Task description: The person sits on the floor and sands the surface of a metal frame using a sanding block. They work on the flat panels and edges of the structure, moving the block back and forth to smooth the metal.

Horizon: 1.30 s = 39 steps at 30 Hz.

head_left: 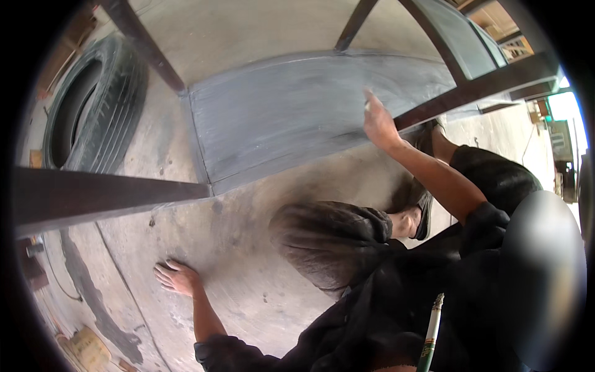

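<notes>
A grey flat panel (279,115) with streaky marks lies low, framed by dark edges, and dark brown legs (145,49) rise from its corners. Over its right part reaches my right hand (379,121), beside a dark leg. One finger of it points away from me and the others are curled; whatever they may hold is too small or hidden to make out. My left hand (176,277) rests palm down on the concrete floor (242,273), fingers spread, with nothing in it.
A black tyre (118,108) stands at the far left, beside the panel. A thick dark leg (111,195) juts toward the left. My bent knee (328,235) is close to the panel's near edge. A lit-end cigarette (432,332) shows at the bottom. A yellowish container (90,348) sits lower left.
</notes>
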{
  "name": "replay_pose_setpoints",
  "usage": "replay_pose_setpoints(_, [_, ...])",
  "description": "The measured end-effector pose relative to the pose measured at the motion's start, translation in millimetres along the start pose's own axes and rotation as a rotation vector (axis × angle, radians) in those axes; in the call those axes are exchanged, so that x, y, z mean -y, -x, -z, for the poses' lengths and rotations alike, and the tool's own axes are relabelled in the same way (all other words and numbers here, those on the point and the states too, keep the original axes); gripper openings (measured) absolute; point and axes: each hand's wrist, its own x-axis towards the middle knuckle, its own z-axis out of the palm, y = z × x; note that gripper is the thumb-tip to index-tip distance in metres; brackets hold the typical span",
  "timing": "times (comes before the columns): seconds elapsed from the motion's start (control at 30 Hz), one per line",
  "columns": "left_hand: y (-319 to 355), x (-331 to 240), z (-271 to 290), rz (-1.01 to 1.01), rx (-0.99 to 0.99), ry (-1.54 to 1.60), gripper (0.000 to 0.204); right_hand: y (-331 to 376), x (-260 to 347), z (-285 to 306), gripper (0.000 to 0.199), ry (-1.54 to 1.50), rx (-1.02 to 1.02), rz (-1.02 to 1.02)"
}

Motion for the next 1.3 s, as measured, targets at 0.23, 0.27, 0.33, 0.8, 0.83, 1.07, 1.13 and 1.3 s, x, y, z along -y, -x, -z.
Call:
replay_pose_setpoints(0.23, [3, -8, -3, -0.052, -0.003, -0.028, 0.065, 48, -46, -121, 0.058, 0.484, -0.053, 0.486])
replay_pose_setpoints(0.27, [1, -3, -4, -0.051, -0.001, -0.04, 0.066, 53, -18, -152, 0.056, 0.445, 0.062, 0.517])
replay_pose_setpoints(0.33, [3, 1, -5, -0.05, 0.018, -0.056, 0.066, 66, 21, -163, 0.055, 0.328, 0.146, 0.555])
replay_pose_setpoints(0.8, [-1, 4, -7, -0.04, -0.005, -0.065, 0.066, 53, 76, -136, 0.056, 0.208, 0.068, 0.511])
replay_pose_setpoints(0.83, [-3, 10, -5, -0.034, 0.002, -0.07, 0.066, 46, 69, -131, 0.056, 0.293, 0.163, 0.595])
replay_pose_setpoints(1.07, [-4, 6, 1, -0.007, -0.003, -0.034, 0.067, 25, 63, -127, 0.057, 0.515, -0.031, 0.12])
replay_pose_setpoints(1.13, [4, -12, -5, -0.037, 0.022, 0.004, 0.066, 33, 106, -160, 0.057, 0.253, 0.035, 0.316])
replay_pose_setpoints(1.3, [-3, 14, 8, -0.024, 0.011, -0.061, 0.065, 1, 69, -123, 0.059, 0.553, 0.242, 0.461])
